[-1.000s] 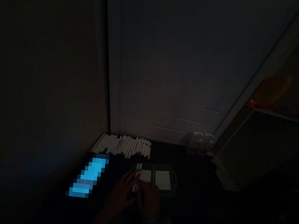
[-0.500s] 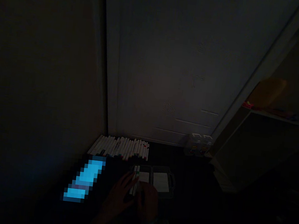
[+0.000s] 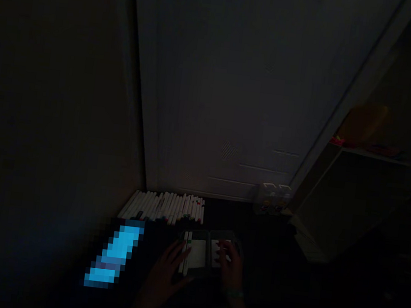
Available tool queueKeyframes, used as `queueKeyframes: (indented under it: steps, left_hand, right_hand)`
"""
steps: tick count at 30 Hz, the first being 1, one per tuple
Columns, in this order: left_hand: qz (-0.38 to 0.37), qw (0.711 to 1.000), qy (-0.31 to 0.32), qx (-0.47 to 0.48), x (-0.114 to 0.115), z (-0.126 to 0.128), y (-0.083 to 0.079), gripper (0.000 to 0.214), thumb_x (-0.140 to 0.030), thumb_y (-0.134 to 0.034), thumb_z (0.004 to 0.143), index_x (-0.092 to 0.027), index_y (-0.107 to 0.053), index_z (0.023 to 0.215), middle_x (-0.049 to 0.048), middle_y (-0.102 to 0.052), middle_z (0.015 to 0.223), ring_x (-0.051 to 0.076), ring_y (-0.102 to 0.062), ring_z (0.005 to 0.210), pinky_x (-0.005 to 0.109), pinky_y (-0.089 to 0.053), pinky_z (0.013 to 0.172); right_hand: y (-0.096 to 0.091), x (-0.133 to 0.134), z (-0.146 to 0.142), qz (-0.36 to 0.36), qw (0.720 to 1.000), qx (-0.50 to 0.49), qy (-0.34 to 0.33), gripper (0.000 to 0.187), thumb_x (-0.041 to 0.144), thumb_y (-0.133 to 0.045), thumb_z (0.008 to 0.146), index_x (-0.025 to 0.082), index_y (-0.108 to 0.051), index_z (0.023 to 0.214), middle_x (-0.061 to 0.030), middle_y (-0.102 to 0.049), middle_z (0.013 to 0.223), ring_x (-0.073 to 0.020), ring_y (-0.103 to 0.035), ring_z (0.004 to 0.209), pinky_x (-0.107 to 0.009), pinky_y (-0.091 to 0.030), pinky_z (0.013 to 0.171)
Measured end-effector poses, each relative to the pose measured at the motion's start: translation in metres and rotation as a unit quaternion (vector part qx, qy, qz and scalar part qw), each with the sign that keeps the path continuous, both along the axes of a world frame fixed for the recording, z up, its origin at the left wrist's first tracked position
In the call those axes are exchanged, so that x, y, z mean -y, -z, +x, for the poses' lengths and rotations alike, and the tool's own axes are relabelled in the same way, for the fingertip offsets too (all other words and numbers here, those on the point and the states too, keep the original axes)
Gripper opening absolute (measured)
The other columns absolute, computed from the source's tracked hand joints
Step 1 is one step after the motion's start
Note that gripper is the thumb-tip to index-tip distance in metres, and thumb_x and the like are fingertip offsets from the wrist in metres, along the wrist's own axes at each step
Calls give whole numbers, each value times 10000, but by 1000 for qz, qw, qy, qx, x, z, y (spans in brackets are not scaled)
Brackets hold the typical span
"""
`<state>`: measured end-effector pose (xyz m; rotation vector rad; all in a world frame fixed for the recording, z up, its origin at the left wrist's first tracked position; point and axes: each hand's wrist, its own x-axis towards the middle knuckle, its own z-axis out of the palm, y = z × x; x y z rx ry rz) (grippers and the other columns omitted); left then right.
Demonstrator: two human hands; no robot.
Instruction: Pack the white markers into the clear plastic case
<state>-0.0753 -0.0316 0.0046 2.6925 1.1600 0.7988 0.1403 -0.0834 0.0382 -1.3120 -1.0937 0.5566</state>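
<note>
An open clear case (image 3: 199,273) lies in front of me, each half with a white sheet or panel (image 3: 198,253) in it. Two white markers (image 3: 183,258), one with a green band, stand side by side along the left edge of the case. My left hand (image 3: 164,273) has its fingers spread, the tips resting on these markers. Over the right half of the case is my right hand (image 3: 231,270), fingers bent but apart, tips at the white panel; I see nothing held in it. The dim light blurs the finger contacts.
A row of several white markers (image 3: 164,207) lies behind the case to the left. A bright blue pixelated patch (image 3: 116,252) is at the left. Two clear containers with handles (image 3: 272,201) stand by the white wall (image 3: 211,100). A shelf unit (image 3: 356,201) is on the right.
My right hand has moved right, from beside the two markers to the right half of the case. My left hand stays at the markers. The view has shifted slightly.
</note>
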Motion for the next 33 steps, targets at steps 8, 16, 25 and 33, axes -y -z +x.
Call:
queueKeyframes:
  steps: [8, 16, 25, 33]
  left_hand:
    - [-7, 1000, -5, -11, -2, -2, 3, 723, -519, -555, 741, -365, -224, 1366, -4, -301, 1440, 276, -278, 1302, 452, -377, 999]
    - [-11, 1000, -6, -20, 2, -2, -3, 691, -518, -518, 770, -363, -212, 1370, 0, -280, 1448, 261, -271, 1310, 445, -375, 1006]
    - [-21, 1000, -8, -9, 4, -1, -5, 684, -524, -529, 760, -358, -247, 1361, 7, -297, 1441, 273, -268, 1309, 466, -359, 1014]
    - [-23, 1000, -18, -6, 5, 0, -7, 702, -533, -540, 748, -367, -240, 1361, 7, -297, 1441, 270, -282, 1303, 453, -368, 1006]
  right_hand:
    - [-20, -59, 11, -96, 961, 239, 104, 290, 442, -448, 842, 221, -632, 882, -42, -666, 891, -201, -596, 872, -344, -404, 806]
    - [-12, -132, -6, -260, 888, 375, 49, 281, 397, -447, 851, 237, -572, 1044, -52, -650, 978, -189, -599, 920, -299, -375, 766]
    - [2, -150, -24, -267, 876, 399, 50, 424, 327, -542, 793, 199, -472, 1190, -122, -575, 1099, -224, -607, 930, -294, -425, 722]
    - [-5, -156, 2, -256, 880, 395, 65, 170, 163, -526, 791, 104, -642, 901, -170, -663, 882, -247, -638, 858, -320, -439, 731]
